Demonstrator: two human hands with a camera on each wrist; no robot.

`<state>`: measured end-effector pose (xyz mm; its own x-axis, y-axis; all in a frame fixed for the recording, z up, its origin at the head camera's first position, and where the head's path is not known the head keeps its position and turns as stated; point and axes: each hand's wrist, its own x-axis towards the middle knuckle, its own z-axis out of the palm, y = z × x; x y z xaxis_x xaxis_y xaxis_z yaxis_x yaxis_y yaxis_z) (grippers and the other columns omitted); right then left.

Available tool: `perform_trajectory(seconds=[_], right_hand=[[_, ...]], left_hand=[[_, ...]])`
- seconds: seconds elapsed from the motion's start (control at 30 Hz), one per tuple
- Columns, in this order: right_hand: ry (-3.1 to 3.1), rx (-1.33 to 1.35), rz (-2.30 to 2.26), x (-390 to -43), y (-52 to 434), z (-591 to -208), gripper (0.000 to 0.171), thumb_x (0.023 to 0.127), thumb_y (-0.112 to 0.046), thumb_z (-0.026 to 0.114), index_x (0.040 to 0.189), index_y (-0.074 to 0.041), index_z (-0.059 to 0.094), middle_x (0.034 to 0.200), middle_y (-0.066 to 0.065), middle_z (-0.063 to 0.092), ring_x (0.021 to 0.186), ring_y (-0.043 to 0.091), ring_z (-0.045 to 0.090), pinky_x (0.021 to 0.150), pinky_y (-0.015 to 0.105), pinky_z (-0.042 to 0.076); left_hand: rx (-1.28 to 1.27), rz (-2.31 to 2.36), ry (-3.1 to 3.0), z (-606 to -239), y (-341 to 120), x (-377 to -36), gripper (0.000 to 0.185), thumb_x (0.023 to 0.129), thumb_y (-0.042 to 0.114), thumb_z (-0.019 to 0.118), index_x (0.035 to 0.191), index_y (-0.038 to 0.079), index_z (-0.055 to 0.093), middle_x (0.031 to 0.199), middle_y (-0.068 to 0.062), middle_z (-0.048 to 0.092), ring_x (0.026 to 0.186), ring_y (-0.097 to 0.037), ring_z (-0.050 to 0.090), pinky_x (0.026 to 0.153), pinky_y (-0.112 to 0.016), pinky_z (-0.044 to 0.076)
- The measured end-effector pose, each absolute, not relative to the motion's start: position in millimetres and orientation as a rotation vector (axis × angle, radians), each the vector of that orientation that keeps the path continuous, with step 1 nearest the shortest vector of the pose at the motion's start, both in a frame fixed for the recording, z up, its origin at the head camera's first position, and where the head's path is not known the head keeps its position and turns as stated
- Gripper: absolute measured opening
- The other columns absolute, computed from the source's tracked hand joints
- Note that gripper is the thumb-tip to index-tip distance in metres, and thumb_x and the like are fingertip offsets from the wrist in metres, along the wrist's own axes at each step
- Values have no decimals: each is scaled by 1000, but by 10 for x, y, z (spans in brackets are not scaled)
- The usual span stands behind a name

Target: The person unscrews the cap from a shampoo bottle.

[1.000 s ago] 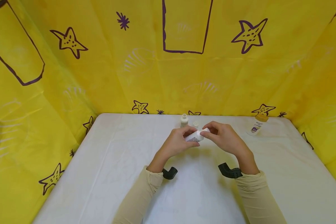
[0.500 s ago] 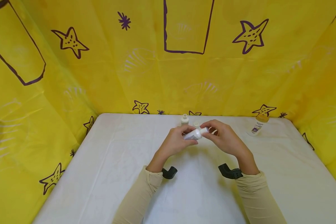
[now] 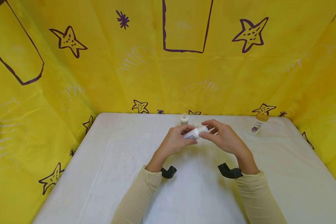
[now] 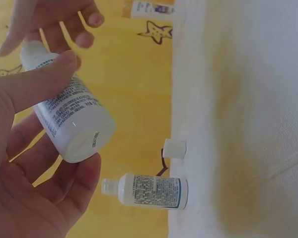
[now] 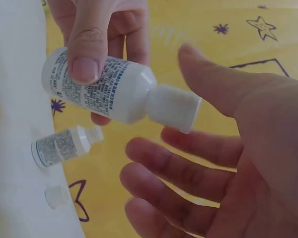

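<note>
My left hand (image 3: 177,140) grips a small white bottle (image 4: 72,109) with printed text round its body, held tilted above the table. The bottle's white cap (image 5: 175,108) sits at its neck, pointing toward my right hand (image 3: 223,137). In the right wrist view, the right thumb and fingers spread around this cap, the thumb tip raised off it and the index fingertip close under its edge. Behind the hands stands a second white bottle (image 4: 151,191), upright with its neck uncapped. A loose white cap (image 4: 175,148) lies on the table beside it.
A clear bottle with an orange-yellow lid (image 3: 256,124) and a purple label stands at the back right of the white-covered table (image 3: 123,174). Yellow cloth (image 3: 106,74) with starfish drawings hangs behind the table and along both sides.
Half a second ago the right fingers were on the cap; now they are spread loosely about it. The bottle has shifted its tilt slightly in the left hand.
</note>
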<state>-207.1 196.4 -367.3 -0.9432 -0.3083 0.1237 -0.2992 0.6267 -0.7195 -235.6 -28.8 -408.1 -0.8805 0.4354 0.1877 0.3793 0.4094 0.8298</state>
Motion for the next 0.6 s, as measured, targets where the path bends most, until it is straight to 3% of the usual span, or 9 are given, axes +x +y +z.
perform_trajectory(seconds=[0.2, 0.6], right_hand=[[2818, -433, -1289, -2089, 1930, -3699, 33, 100, -43, 63, 113, -13, 69, 94, 8, 72, 84, 20, 63, 72, 32, 51], [2902, -636, -1307, -2079, 1907, -3700, 24, 98, -25, 70, 118, -12, 71, 103, 6, 73, 87, 18, 66, 75, 30, 55]], left_hand=[[755, 1500, 2600, -4061, -291, -2356, 42, 81, 20, 88, 119, 18, 71, 117, 1, 74, 103, -18, 67, 94, -38, 55], [723, 1510, 2603, -4060, -315, -2368, 42, 81, 16, 87, 120, 17, 72, 120, 0, 74, 108, -21, 67, 98, -43, 53]])
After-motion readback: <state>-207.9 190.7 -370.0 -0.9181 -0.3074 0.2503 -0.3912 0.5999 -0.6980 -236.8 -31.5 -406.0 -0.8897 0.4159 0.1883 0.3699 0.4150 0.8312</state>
